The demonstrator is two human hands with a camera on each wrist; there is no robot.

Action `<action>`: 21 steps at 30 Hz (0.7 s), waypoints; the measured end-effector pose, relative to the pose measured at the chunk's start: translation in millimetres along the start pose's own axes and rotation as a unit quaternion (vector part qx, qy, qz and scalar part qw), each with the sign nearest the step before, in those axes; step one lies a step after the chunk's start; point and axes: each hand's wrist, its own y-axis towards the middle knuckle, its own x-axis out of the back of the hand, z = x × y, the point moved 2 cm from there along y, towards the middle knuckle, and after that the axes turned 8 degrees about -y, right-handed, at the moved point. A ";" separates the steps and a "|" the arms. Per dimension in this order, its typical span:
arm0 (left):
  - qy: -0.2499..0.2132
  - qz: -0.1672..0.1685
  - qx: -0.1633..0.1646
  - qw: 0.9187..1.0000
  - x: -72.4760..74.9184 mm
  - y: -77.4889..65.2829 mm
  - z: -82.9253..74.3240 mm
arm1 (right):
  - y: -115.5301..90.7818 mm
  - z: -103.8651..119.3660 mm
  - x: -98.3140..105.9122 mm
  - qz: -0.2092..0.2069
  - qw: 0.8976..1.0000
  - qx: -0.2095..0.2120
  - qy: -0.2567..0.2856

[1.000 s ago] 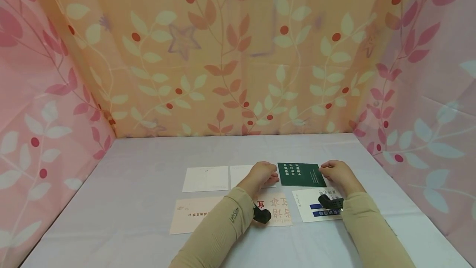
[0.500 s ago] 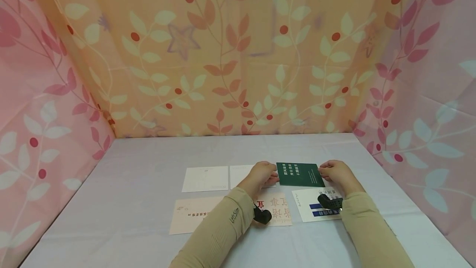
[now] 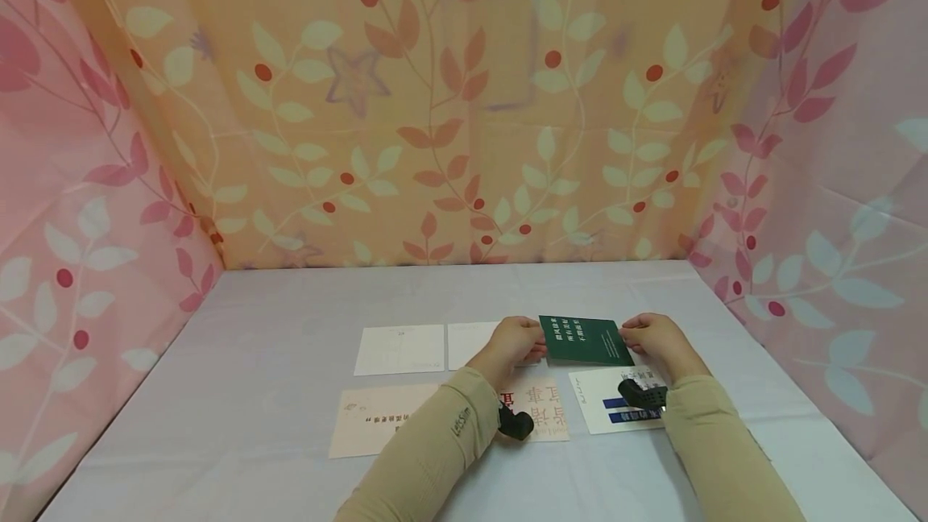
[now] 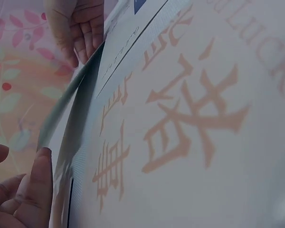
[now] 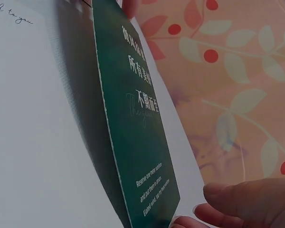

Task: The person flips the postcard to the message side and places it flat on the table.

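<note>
A dark green card (image 3: 587,341) with white lettering is held by its two short ends between my hands. My left hand (image 3: 511,345) has its fingers at the card's left end, and my right hand (image 3: 656,341) has its fingers at the right end. In the right wrist view the green card (image 5: 137,118) stands tilted, with a shadow under its near edge; the right thumb (image 5: 232,197) is spread a little from the fingertips at its corner. From the left wrist, the left fingers (image 4: 38,185) meet one end of its thin edge, the right hand (image 4: 80,28) the other.
Two white cards (image 3: 401,348) lie left of the green one, the second partly behind my left hand. Nearer me are a peach card (image 3: 362,417), a card with large orange characters (image 3: 547,409), and a white card with blue bars (image 3: 590,405). Patterned curtains (image 3: 464,103) enclose the white table (image 3: 290,296).
The green card has shifted slightly left and its near edge now sits tilted up a little. My left hand has moved slightly right; the other cards stay in place.
</note>
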 end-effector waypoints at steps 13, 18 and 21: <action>0.008 -0.014 -0.006 1.000 -3.5 -1.1 2.4 | -0.2 2.7 -4.1 0.008 1.000 -0.010 0.011; 0.020 -0.020 -0.005 1.000 -4.4 -0.8 3.1 | 0.0 2.9 -5.2 0.014 1.000 -0.007 0.025; 0.028 -0.020 -0.003 0.999 -4.7 -1.2 2.8 | 0.2 2.8 -5.4 0.012 1.000 -0.009 0.026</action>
